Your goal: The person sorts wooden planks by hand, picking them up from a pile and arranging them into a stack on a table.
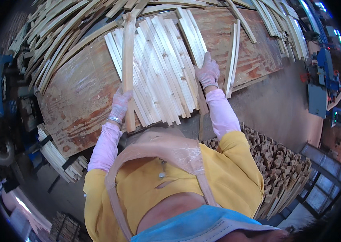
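Observation:
My left hand (120,105), in a pale knit glove, is closed around a long wooden slat (128,60) that stands out darker than the rest and reaches up the board. My right hand (208,72), gloved the same way, rests on the right edge of a row of pale wooden slats (158,72) laid side by side on a reddish plywood table (77,97). The fingers lie on the slats; no slat is lifted by that hand.
A heap of curved slats (61,36) lies at the table's far left and back. Two loose slats (232,56) lie right of my right hand. A stack of short sticks (279,161) stands at lower right, another bundle (61,157) at lower left. Blue machinery (323,76) stands far right.

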A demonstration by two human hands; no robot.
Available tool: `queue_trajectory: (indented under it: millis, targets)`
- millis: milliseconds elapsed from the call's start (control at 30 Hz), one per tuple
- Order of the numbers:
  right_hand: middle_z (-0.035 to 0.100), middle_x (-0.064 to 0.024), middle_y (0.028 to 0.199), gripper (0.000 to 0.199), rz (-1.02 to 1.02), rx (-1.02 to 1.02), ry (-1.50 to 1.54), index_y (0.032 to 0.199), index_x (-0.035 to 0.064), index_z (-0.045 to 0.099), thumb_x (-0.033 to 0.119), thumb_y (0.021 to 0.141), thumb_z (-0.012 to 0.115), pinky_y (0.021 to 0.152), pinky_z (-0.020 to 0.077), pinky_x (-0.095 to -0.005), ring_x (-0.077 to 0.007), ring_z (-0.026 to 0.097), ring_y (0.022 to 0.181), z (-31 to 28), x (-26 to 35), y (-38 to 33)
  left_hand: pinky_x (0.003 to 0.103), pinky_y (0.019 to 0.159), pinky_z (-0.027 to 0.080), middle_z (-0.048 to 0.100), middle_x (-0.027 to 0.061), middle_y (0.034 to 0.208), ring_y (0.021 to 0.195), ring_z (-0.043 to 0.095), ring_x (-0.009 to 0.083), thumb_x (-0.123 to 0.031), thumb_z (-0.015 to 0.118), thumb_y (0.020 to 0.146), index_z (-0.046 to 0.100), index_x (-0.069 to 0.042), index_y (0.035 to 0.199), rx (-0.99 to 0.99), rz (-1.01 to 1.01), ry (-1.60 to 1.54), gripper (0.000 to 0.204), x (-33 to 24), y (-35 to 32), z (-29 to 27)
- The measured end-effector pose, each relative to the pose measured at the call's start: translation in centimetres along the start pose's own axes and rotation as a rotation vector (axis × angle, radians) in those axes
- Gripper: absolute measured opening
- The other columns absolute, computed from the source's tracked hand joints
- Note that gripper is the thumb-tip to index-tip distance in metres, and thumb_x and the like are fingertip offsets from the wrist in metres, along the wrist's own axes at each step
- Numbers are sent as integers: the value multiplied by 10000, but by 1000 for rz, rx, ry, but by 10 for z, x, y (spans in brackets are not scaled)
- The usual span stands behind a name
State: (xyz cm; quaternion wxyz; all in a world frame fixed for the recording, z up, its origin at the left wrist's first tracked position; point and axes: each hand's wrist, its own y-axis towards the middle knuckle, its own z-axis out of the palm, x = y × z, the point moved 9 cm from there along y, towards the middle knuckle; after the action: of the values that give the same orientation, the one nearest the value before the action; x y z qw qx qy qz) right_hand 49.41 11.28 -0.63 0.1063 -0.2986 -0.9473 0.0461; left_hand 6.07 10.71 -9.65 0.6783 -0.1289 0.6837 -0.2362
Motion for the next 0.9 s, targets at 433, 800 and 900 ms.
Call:
queue_trajectory:
  millis: [433,800,900]
  targets:
    - [595,-281,1322,946,-4,159,215,1525,113,397,406,753,859,1053,491,-506,-424,589,1260,-33,36,-76,308,807,555,737,72,1068,895,681,155,-217,722,951,660,19,1240,-160,-4,23,378,31,-9,-74]
    - [658,-183,1269,767,-149,96,-12,1297,66,623,584,757,788,992,492,-517,-384,619,1152,-13,53,-94,319,795,536,698,55,1011,874,644,150,-218,690,971,663,28,1245,-311,-46,8,370,52,-73,-160]
    - [729,-122,1117,582,92,-164,-163,1093,83,696,525,749,854,813,584,-462,-321,713,993,-46,-40,-50,302,809,522,691,26,1027,881,619,114,-254,699,949,677,-25,1246,-348,-12,26,376,51,-116,-191]
